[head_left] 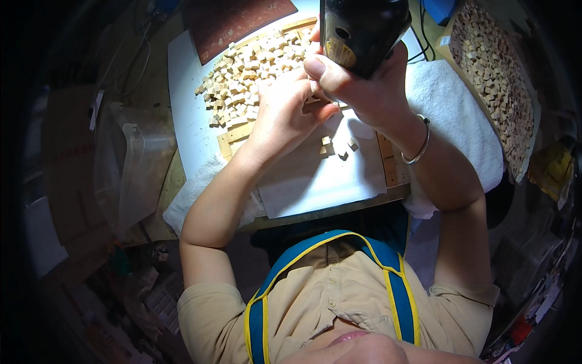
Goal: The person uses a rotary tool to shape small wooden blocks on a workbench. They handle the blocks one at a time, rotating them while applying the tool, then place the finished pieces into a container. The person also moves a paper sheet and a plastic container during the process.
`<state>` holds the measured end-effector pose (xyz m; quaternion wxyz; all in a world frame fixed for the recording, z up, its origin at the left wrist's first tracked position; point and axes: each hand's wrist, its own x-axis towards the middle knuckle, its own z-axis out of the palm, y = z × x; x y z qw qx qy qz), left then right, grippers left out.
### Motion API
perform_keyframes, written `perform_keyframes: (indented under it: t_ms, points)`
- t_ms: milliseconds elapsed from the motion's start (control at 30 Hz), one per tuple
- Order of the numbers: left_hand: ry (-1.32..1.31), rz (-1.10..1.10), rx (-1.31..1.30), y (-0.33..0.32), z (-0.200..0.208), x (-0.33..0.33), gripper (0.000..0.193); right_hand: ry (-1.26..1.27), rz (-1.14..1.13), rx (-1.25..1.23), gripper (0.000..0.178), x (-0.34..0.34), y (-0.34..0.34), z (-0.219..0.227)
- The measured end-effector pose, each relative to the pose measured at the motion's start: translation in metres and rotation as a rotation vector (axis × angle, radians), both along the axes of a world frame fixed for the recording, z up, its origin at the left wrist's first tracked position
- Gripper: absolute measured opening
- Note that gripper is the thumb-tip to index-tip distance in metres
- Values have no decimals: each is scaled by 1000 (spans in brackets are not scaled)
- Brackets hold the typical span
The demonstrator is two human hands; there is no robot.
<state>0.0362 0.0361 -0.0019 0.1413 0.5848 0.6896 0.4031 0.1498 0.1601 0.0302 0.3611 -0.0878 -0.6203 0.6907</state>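
My left hand (285, 112) is closed beside the pile, its fingers curled and its thumb toward the right; what it pinches is too small to make out. Close by on the right is my right hand (367, 91), bent inward with its thumb near the left fingers. A black rounded housing (367, 33) with a yellow label covers most of the right fingers, so any grip there is hidden. Many small pale wooden blocks (239, 82) lie heaped on the left of the white board. Below the hands, a few loose wooden blocks (327, 145) sit on a white sheet (303, 188).
Wooden strips (387, 158) flank the sheet. White towels (448, 127) drape both sides of the table. A large tray of wooden blocks (488, 79) stands at the right. A reddish-brown board (236, 24) lies at the back, and a clear plastic bag (142, 164) hangs at the left.
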Motion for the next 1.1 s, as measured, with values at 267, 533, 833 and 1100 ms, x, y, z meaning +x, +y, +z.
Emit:
perform_keyframes:
  t_ms: [267,533,833,1100]
  points:
    - [43,10,-22,-1,-10,-5,24,-51,-61,89,33,-2,-1,-10]
    - [62,2,-16,-1,-7,-4,28,-86,-51,125,33,-4,1,-7]
    - [-40,4,-42,-1,-7,-1,22,-96,-48,130,22,-5,1,-3]
    - [-20,1,-42,-1,-8,-2,23,-99,-27,170,22,-7,4,-6]
